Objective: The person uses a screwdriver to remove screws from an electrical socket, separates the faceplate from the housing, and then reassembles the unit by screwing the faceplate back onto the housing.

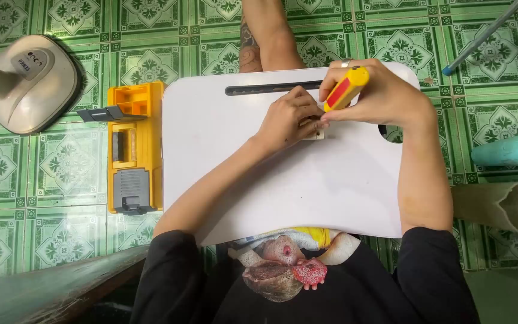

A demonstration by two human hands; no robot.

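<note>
Fan base point(28, 81): far left on the green tiled floor point(61, 180), well apart from my work.
Tool case point(134, 150): yellow, lying open on the floor just beside the left edge of my tabletop point(307, 192).
Left hand point(289, 117): resting on the white tabletop, fingers curled down and pressed onto a small pale part point(316, 133), pinning it flat.
Small pale part: mid-far tabletop, just near of the dark slot point(271, 90), mostly hidden under my fingers.
Right hand point(379, 96): fingers closed around a yellow and red screwdriver point(346, 89), its tip aimed down at the part; the tip itself is hidden, so I cannot tell whether it is seated.
Risk, slipping: I judge the tip could skate off and jab my left fingers, since they sit right beside it.
Risk, sliding: the smooth tabletop may let the part twist if my left hand eases.
Far right: a teal pipe point(511, 150) and a pale jug point(511, 207) on the floor.
</note>
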